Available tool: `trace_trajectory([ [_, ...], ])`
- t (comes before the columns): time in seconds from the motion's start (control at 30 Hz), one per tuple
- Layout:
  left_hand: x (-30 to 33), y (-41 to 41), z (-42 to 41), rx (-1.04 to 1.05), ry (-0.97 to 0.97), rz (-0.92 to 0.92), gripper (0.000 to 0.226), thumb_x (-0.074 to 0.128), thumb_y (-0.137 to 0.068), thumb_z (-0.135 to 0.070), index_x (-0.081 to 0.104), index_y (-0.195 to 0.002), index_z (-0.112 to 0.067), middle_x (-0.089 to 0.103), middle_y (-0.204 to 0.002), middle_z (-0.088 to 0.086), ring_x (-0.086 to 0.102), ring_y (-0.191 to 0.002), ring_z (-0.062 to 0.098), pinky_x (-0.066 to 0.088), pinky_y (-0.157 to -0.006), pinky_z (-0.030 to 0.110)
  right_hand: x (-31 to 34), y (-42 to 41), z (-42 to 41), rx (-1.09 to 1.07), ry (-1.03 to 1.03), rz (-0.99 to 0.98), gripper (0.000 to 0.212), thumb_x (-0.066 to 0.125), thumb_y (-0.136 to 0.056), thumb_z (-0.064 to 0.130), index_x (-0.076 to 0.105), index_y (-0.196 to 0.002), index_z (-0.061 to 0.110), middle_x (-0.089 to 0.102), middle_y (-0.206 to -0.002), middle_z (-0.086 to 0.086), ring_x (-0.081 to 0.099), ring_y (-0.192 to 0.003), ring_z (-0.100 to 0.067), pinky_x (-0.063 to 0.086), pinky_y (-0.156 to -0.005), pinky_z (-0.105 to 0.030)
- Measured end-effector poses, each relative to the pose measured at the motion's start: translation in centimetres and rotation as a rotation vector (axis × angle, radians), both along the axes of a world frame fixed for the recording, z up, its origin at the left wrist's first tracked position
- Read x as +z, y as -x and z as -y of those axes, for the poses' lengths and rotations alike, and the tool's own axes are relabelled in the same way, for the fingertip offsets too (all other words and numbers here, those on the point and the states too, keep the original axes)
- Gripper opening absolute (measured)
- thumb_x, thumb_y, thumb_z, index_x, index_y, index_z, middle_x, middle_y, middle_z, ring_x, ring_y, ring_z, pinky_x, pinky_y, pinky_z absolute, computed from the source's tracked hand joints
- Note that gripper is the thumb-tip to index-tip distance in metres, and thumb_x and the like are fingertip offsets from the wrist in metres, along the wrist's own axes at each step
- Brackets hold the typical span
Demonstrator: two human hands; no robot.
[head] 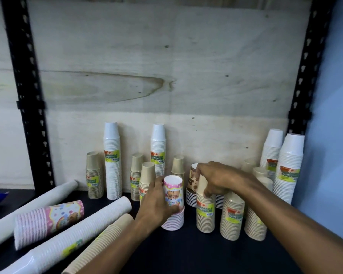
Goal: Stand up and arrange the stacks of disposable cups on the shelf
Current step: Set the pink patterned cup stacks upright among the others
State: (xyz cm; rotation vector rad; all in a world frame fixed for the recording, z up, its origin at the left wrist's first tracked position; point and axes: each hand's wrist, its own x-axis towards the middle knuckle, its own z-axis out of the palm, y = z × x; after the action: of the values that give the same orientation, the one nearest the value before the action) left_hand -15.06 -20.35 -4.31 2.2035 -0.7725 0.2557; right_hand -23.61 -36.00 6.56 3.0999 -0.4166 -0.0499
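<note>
My left hand (158,202) wraps around an upright pink cartoon-print cup stack (173,202) on the dark shelf (176,252). My right hand (216,178) grips the top of an upright beige cup stack (205,212) just to its right. Behind them stand tall white stacks (112,161) (157,147) and shorter beige stacks (94,175) against the back board. More beige stacks (232,216) and white stacks (289,169) stand at the right. Lying on their sides at the left are a pink stack (48,222), a long white stack (71,234) and a beige stack (103,242).
A white roll (34,208) lies at the far left of the shelf. Black perforated uprights (28,91) (305,66) frame the plywood back board (166,66). A blue wall (333,135) stands to the right. A brown-print stack (192,186) stands behind my right hand.
</note>
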Motion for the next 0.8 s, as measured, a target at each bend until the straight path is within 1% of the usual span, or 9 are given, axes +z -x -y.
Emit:
trace_trajectory([
  [0.17, -0.4, -0.4, 0.5, -0.036, 0.030, 0.019, 0.091, 0.086, -0.066, -0.039, 0.036, -0.139, -0.022, 0.046, -0.133, -0.003, 0.051, -0.120, 0.013, 0.043, -0.097, 0.024, 1.0, -0.6, 0.5, 0.020, 0.031, -0.060, 0.059, 0.077, -0.080, 0.012, 0.052, -0.132, 0.021, 0.056, -0.131, -0.007, 0.057, -0.115, -0.024, 0.041, -0.076, -0.024],
  [0.27, -0.7, -0.6, 0.8, -0.061, 0.031, 0.029, 0.091, 0.085, -0.068, -0.038, 0.034, -0.142, -0.022, 0.045, -0.134, -0.003, 0.049, -0.121, 0.013, 0.042, -0.098, 0.023, 1.3, -0.7, 0.8, 0.029, 0.014, -0.073, 0.053, 0.076, -0.081, 0.012, 0.056, -0.129, 0.022, 0.058, -0.130, -0.006, 0.058, -0.113, -0.023, 0.045, -0.079, -0.025],
  [0.33, -0.9, -0.8, 0.8, -0.073, 0.038, 0.037, 0.091, 0.084, -0.068, -0.039, 0.033, -0.142, -0.023, 0.045, -0.133, -0.004, 0.048, -0.121, 0.012, 0.041, -0.097, 0.020, 1.6, -0.7, 1.2, 0.032, -0.028, -0.067, 0.047, 0.077, -0.081, 0.016, 0.059, -0.123, 0.024, 0.060, -0.127, -0.005, 0.061, -0.102, -0.021, 0.048, -0.079, -0.028],
  [0.4, -1.0, -0.9, 0.8, -0.073, 0.045, 0.037, 0.090, 0.084, -0.068, -0.040, 0.035, -0.141, -0.024, 0.045, -0.131, -0.005, 0.049, -0.120, 0.010, 0.039, -0.093, 0.017, 1.6, -0.7, 1.4, 0.034, -0.081, -0.068, 0.042, 0.077, -0.081, 0.016, 0.061, -0.119, 0.024, 0.062, -0.121, -0.005, 0.061, -0.082, -0.019, 0.049, -0.069, -0.028],
  [0.47, -1.1, -1.0, 0.8, -0.066, 0.043, 0.042, 0.089, 0.084, -0.068, -0.040, 0.035, -0.141, -0.024, 0.045, -0.130, -0.006, 0.050, -0.118, 0.010, 0.039, -0.091, 0.016, 1.7, -0.7, 1.6, 0.037, -0.122, -0.073, 0.040, 0.078, -0.081, 0.015, 0.062, -0.116, 0.025, 0.065, -0.110, -0.003, 0.061, -0.074, -0.018, 0.049, -0.064, -0.028],
  [0.57, -1.2, -0.9, 0.8, -0.056, 0.043, 0.053, 0.091, 0.084, -0.069, -0.040, 0.033, -0.143, -0.024, 0.044, -0.134, -0.005, 0.049, -0.121, 0.010, 0.038, -0.092, 0.016, 1.8, -0.7, 1.5, 0.055, -0.148, -0.080, 0.041, 0.078, -0.081, 0.014, 0.062, -0.116, 0.025, 0.060, -0.090, 0.006, 0.055, -0.065, -0.012, 0.046, -0.059, -0.026],
  [0.63, -1.3, -0.8, 0.9, -0.053, 0.050, 0.060, 0.093, 0.084, -0.070, -0.039, 0.030, -0.144, -0.023, 0.042, -0.137, -0.004, 0.047, -0.124, 0.010, 0.038, -0.095, 0.017, 1.7, -0.6, 1.4, 0.057, -0.141, -0.085, 0.043, 0.078, -0.081, 0.014, 0.060, -0.118, 0.025, 0.059, -0.093, 0.003, 0.055, -0.064, -0.013, 0.045, -0.058, -0.026],
  [0.73, -1.4, -0.4, 1.0, -0.050, 0.058, 0.063, 0.095, 0.083, -0.071, -0.041, 0.028, -0.146, -0.023, 0.041, -0.141, -0.005, 0.046, -0.127, 0.011, 0.039, -0.100, 0.021, 1.7, -0.4, 1.2, 0.052, -0.126, -0.077, 0.049, 0.077, -0.082, 0.014, 0.056, -0.125, 0.025, 0.052, -0.088, 0.008, 0.050, -0.064, -0.009, 0.041, -0.054, -0.022],
  [0.8, -1.5, -0.2, 0.8, -0.050, 0.066, 0.057, 0.096, 0.084, -0.069, -0.042, 0.029, -0.146, -0.025, 0.044, -0.141, -0.006, 0.047, -0.126, 0.010, 0.040, -0.099, 0.021, 1.7, -0.3, 1.0, 0.048, -0.107, -0.083, 0.058, 0.077, -0.082, 0.015, 0.051, -0.133, 0.025, 0.056, -0.103, 0.005, 0.052, -0.073, -0.010, 0.039, -0.056, -0.020],
])
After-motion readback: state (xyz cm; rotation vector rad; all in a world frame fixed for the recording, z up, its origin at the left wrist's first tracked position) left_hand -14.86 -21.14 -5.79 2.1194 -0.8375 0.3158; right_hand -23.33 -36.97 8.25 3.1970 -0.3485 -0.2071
